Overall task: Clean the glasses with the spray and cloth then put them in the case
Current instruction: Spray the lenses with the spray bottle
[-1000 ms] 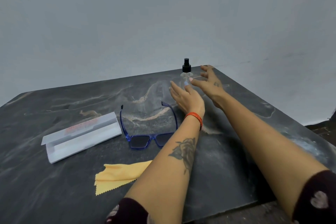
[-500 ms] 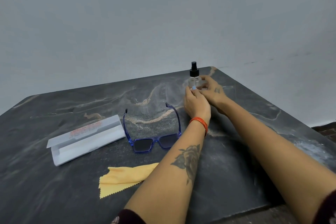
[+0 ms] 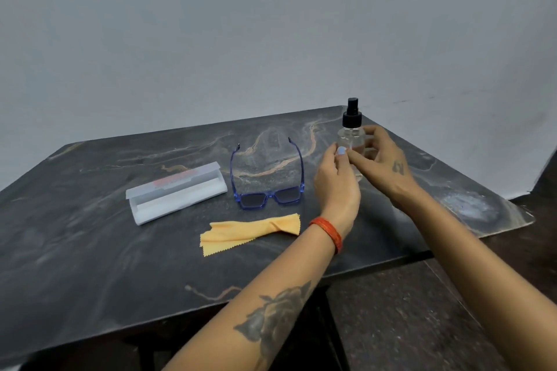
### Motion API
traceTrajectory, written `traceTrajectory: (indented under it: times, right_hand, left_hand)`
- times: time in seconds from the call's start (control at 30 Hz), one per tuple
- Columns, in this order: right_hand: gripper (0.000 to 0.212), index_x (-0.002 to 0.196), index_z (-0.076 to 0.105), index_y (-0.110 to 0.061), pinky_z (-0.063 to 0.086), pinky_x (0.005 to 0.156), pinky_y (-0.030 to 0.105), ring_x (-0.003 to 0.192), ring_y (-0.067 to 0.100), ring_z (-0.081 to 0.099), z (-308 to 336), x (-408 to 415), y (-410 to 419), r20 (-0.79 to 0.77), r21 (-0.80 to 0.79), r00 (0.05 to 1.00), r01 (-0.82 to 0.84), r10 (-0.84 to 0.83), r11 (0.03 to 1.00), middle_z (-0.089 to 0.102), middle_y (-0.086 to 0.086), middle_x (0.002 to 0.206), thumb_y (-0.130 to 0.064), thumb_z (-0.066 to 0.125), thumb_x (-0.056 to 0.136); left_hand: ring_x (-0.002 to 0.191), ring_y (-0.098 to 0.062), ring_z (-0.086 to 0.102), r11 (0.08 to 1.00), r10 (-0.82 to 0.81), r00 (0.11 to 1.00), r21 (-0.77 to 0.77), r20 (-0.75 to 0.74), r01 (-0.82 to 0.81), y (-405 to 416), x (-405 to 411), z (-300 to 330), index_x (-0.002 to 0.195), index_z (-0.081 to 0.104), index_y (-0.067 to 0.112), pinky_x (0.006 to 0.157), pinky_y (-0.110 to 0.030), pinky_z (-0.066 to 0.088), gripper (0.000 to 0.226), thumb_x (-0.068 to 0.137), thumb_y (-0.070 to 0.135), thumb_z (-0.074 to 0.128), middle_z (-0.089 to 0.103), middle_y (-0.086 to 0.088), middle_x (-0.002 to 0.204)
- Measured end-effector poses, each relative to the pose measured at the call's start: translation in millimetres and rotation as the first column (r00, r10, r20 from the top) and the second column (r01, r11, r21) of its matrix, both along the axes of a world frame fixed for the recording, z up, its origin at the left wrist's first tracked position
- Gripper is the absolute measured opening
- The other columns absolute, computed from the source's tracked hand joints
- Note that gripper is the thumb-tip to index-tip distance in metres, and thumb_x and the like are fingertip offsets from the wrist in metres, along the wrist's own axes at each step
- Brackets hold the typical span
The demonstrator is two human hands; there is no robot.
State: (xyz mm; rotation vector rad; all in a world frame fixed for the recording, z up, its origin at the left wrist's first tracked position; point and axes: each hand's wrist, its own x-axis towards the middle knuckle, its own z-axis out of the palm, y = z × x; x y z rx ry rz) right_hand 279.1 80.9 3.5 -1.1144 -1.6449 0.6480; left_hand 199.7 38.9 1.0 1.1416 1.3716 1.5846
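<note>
A clear spray bottle with a black nozzle is upright near the table's far right corner. My right hand grips its body from the right, and my left hand holds it from the left with the thumb on the front. Blue-framed glasses with dark lenses lie on the table with their arms open, pointing away from me. A yellow cloth lies crumpled in front of them. The white case lies open to the left of the glasses.
The dark marbled table ends close on the right and near side, with dark floor below. A plain grey wall stands behind the table.
Both hands have closed around the spray bottle and drawn it nearer to me. The camera view has shifted, so the glasses, cloth and case appear further right.
</note>
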Motion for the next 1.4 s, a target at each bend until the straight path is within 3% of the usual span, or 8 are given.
traceTrajectory:
  times: [0.37,0.43,0.57,0.67,0.8,0.9,1.07,1.4]
  right_hand:
    - [0.030,0.108,0.050,-0.019,0.050,0.074,0.024,0.083,0.001,0.061,-13.4,-39.5,-55.9,-0.167,0.060,0.986,0.032,-0.021,0.998,0.065,-0.006,0.092,-0.024,0.066,0.083]
    - [0.029,0.109,0.049,-0.018,0.047,0.068,0.012,0.074,-0.011,0.059,-16.4,-45.8,-59.2,-0.185,0.045,0.982,0.038,-0.029,0.998,0.061,-0.012,0.087,-0.022,0.064,0.085]
    - [0.026,0.110,0.047,-0.018,0.044,0.067,0.015,0.069,-0.017,0.058,-25.9,-53.1,-61.9,-0.210,-0.018,0.978,0.018,-0.022,1.000,0.060,-0.014,0.087,-0.020,0.060,0.087]
    - [0.025,0.110,0.047,-0.019,0.042,0.067,0.018,0.079,-0.005,0.059,-29.6,-55.1,-62.6,-0.180,-0.034,0.984,0.005,-0.011,0.999,0.059,-0.014,0.088,-0.024,0.058,0.088]
    - [0.026,0.114,0.047,-0.021,0.047,0.075,0.030,0.083,0.005,0.058,-32.1,-56.2,-60.6,-0.195,-0.052,0.981,-0.012,0.002,0.999,0.060,-0.012,0.087,-0.027,0.056,0.090]
    - [0.032,0.118,0.047,-0.018,0.047,0.072,0.026,0.083,0.002,0.059,-32.0,-57.1,-60.5,-0.202,-0.051,0.979,-0.038,0.027,0.998,0.060,-0.013,0.088,-0.031,0.055,0.090]
    - [0.022,0.113,0.046,-0.019,0.042,0.053,0.003,0.070,-0.012,0.059,-31.8,-56.9,-61.2,-0.220,-0.057,0.971,-0.111,0.096,0.992,0.061,-0.011,0.088,-0.022,0.053,0.092]
    - [0.043,0.116,0.035,-0.045,0.049,0.067,0.019,0.082,0.009,0.063,-26.2,-61.6,-59.7,-0.277,-0.046,0.941,-0.213,0.192,0.976,0.060,-0.010,0.086,-0.027,0.044,0.077]
  left_hand:
    - [0.094,-0.012,0.065,0.986,-0.072,0.949,0.121,-0.307,0.114,-58.6,-83.5,-11.3,0.109,0.064,0.015,0.088,-0.041,0.053,0.021,0.089,0.016,0.058,0.068,0.002,0.101]
    - [0.083,-0.012,0.066,0.985,0.002,0.929,0.159,-0.370,0.062,-66.4,-103.5,-14.3,0.096,0.068,0.016,0.080,-0.038,0.056,0.012,0.086,0.014,0.062,0.070,0.001,0.089]
    - [0.066,-0.005,0.058,0.956,0.252,0.827,0.261,-0.503,-0.133,-75.5,-148.6,-14.5,0.081,0.064,0.018,0.064,-0.018,0.050,0.003,0.082,0.016,0.067,0.066,0.003,0.079]
    - [0.073,-0.010,0.057,0.940,0.337,0.758,0.238,-0.558,-0.243,-68.0,-181.4,-13.8,0.087,0.055,0.017,0.062,-0.013,0.044,0.015,0.080,0.013,0.067,0.062,0.002,0.088]
    - [0.090,-0.014,0.057,0.984,0.134,0.732,0.002,-0.668,-0.178,-52.1,-202.7,-13.0,0.118,0.045,0.015,0.073,-0.022,0.043,0.043,0.081,0.015,0.068,0.053,0.002,0.111]
    - [0.090,-0.015,0.059,0.992,0.005,0.747,-0.089,-0.664,-0.086,-40.0,-206.2,-13.4,0.127,0.043,0.015,0.078,-0.025,0.048,0.053,0.081,0.015,0.068,0.056,0.000,0.113]
    - [0.075,-0.003,0.063,0.990,-0.100,0.806,-0.137,-0.583,0.024,-25.3,-208.7,-22.5,0.104,0.063,0.011,0.073,-0.013,0.052,0.033,0.073,0.009,0.075,0.068,-0.001,0.092]
    - [0.078,-0.008,0.066,0.994,0.051,0.805,0.105,-0.591,0.014,-23.8,-215.0,-31.9,0.093,0.071,0.014,0.073,-0.009,0.049,0.019,0.074,0.012,0.075,0.071,-0.002,0.085]
